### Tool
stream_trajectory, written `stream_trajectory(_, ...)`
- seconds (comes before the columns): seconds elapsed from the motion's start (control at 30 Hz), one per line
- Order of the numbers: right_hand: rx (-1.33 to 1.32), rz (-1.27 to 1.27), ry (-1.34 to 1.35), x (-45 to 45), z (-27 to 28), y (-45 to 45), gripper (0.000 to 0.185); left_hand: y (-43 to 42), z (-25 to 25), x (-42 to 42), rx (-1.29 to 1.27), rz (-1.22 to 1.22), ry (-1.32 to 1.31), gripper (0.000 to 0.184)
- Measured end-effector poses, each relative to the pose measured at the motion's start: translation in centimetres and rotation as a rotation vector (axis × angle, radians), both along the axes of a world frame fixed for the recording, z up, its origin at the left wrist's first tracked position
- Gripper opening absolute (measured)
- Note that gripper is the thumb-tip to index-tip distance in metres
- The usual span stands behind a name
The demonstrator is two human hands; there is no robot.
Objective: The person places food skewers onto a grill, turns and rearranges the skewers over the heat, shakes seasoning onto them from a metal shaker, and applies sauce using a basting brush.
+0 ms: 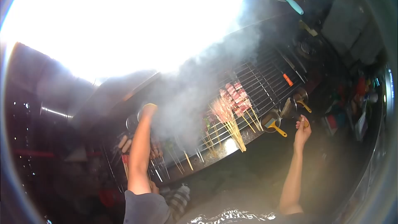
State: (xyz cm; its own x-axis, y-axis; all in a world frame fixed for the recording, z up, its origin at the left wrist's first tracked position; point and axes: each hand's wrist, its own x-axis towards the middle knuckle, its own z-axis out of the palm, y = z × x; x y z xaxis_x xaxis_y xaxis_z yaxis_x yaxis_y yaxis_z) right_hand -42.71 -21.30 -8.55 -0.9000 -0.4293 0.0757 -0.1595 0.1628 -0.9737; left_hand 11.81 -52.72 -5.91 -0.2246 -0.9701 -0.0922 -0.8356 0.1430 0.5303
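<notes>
Skewers of pale pink meat (224, 111) lie fanned at about 4 o'clock from the view's centre, meat over the grill (263, 79) and bare sticks (237, 136) pointing to 5 o'clock across its metal edge (229, 147). More skewers, with chunkier meat (237, 98), lie against them towards 2 o'clock.

The right hand (303, 127), between 3 and 4 o'clock, looks closed round a yellowish handle (306, 122); I cannot tell whether the brush head (286, 108) beside it belongs to that handle. The left hand (148, 109) reaches to about 9 o'clock, where smoke (176, 91) and shadow hide the fingers, so I cannot tell its state or whether it holds anything.

Smoke looks the likeliest cause of trouble: it blurs the skewers on the 8 o'clock side, so scorching there could go unnoticed. The left forearm crosses above the grill, so rising heat or spitting fat could burn it. The fanned sticks overlap; pulling 1 might drag others loose. At 4 o'clock, the brush (281, 131) leaning out of a bowl (267, 116) could tip it if its handle were knocked.
</notes>
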Motion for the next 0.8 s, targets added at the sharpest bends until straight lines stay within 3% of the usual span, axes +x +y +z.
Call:
stream_trajectory(0.17,-0.150,-0.090,-0.208,-3.2,-4.1,-0.9,0.023,3.3,0.8,-2.2,-0.114,-0.129,-0.102,0.027)
stream_trajectory(0.33,-0.144,-0.135,-0.292,-4.1,-6.9,-1.0,0.022,12.6,2.5,-5.5,-0.356,-0.255,-0.101,0.027)
stream_trajectory(0.43,-0.129,-0.113,-0.312,-4.3,-8.6,-0.9,0.022,20.6,8.2,-11.1,-0.301,-0.087,-0.026,0.029)
stream_trajectory(0.47,-0.122,-0.107,-0.339,-4.3,-9.0,-0.9,0.022,22.8,5.0,-10.9,-0.222,0.038,0.166,0.026)
stream_trajectory(0.5,-0.113,-0.102,-0.367,-4.4,-9.4,-0.9,0.022,25.0,5.3,-11.6,-0.085,0.102,0.254,0.028)
stream_trajectory(0.73,-0.163,-0.023,-0.418,-6.4,-11.5,-1.2,0.021,33.5,0.0,-12.2,-0.114,0.322,0.109,0.023)
stream_trajectory(0.8,-0.231,-0.067,-0.393,-7.7,-12.4,-1.3,0.021,34.0,1.5,-12.1,-0.101,0.377,0.032,0.022)
